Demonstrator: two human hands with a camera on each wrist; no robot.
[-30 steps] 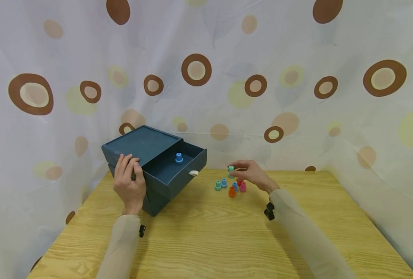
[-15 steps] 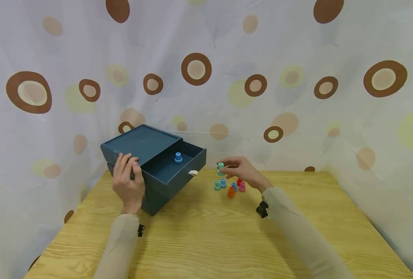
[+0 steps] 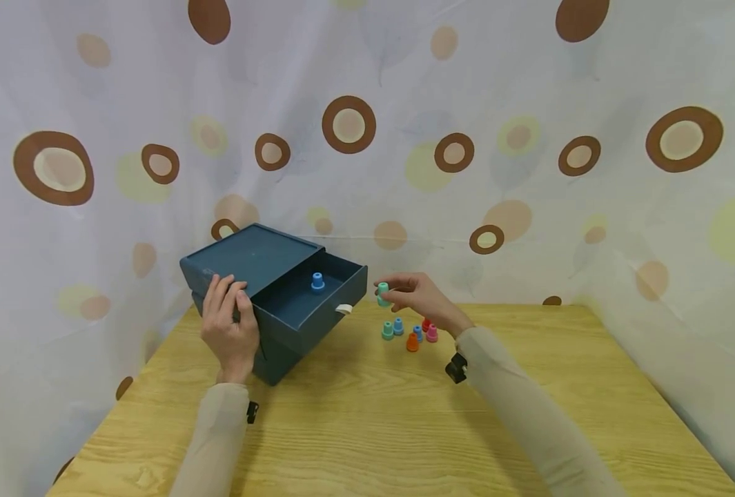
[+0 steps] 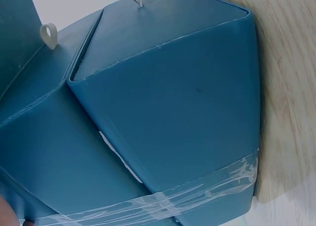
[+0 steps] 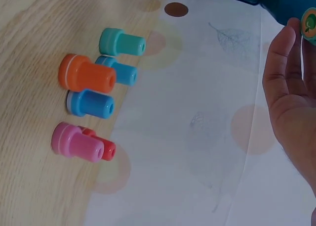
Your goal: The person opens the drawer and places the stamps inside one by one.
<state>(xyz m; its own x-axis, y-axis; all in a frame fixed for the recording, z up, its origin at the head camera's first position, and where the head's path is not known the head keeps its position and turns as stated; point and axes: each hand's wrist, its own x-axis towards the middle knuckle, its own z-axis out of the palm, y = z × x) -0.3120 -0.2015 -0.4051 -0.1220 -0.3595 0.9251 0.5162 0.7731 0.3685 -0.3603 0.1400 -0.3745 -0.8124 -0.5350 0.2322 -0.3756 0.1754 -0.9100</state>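
A dark blue two-tier drawer box (image 3: 252,255) stands at an angle on the left, its upper drawer (image 3: 332,319) pulled out. One blue toy stamp (image 3: 318,281) stands inside that drawer. My left hand (image 3: 230,335) rests against the box's near side, fingers laid over the top edge. Just right of the drawer front, my right hand (image 3: 422,298) pinches a mint-green toy stamp (image 3: 382,293) above the table. Its round printed face (image 5: 310,25) shows in the right wrist view. Below the right hand stand several more stamps, among them an orange one (image 3: 413,342) and a pink one (image 3: 432,333).
A white pull loop (image 3: 344,308) sticks out from the drawer front. Clear tape (image 4: 207,191) wraps the box's side. The wooden table (image 3: 367,428) ends at a patterned cloth (image 3: 379,186) hanging behind it.
My right hand has carried the mint-green stamp leftward and slightly up, from over the group of stamps to near the drawer. My left hand stays on the box.
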